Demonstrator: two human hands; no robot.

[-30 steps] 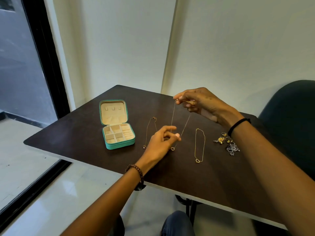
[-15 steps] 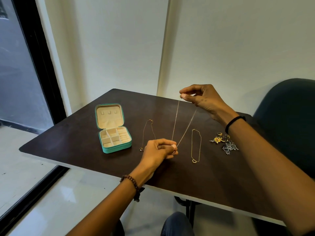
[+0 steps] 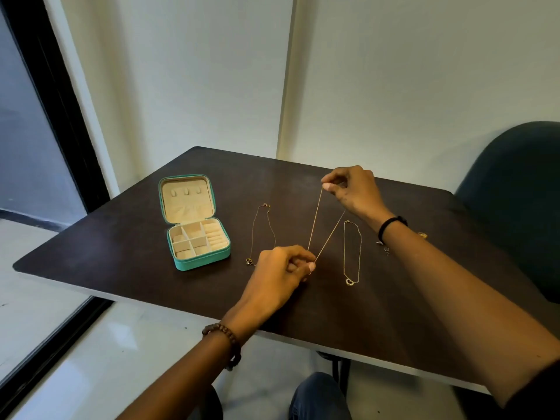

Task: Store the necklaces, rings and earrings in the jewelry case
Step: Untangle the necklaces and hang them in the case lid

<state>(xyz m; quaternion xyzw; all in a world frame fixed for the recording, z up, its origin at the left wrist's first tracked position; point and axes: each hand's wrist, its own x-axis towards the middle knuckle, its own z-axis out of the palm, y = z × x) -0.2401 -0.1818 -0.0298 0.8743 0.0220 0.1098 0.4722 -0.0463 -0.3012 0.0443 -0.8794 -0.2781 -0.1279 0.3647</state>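
A thin gold necklace (image 3: pixel 315 221) is stretched taut between both hands above the dark table (image 3: pixel 121 253). My left hand (image 3: pixel 281 269) pinches its lower end, the pendant hidden in the fingers. My right hand (image 3: pixel 353 189) pinches the upper end, farther back. A second necklace (image 3: pixel 253 234) lies flat on the table to the left of my left hand, a third necklace (image 3: pixel 352 253) with a heart pendant to the right. The teal jewelry case (image 3: pixel 197 237) stands open at the left, its cream compartments empty. Earrings and rings (image 3: pixel 422 235) lie mostly hidden behind my right forearm.
A dark green chair (image 3: pixel 515 189) stands at the table's right. White walls rise close behind the table, and a black-framed window (image 3: pixel 45 131) runs along the left. My knees show below the table's near edge.
Both hands have drawn apart, pulling the middle necklace straight and taut. The camera view has shifted, and my right forearm now covers most of the earrings and rings.
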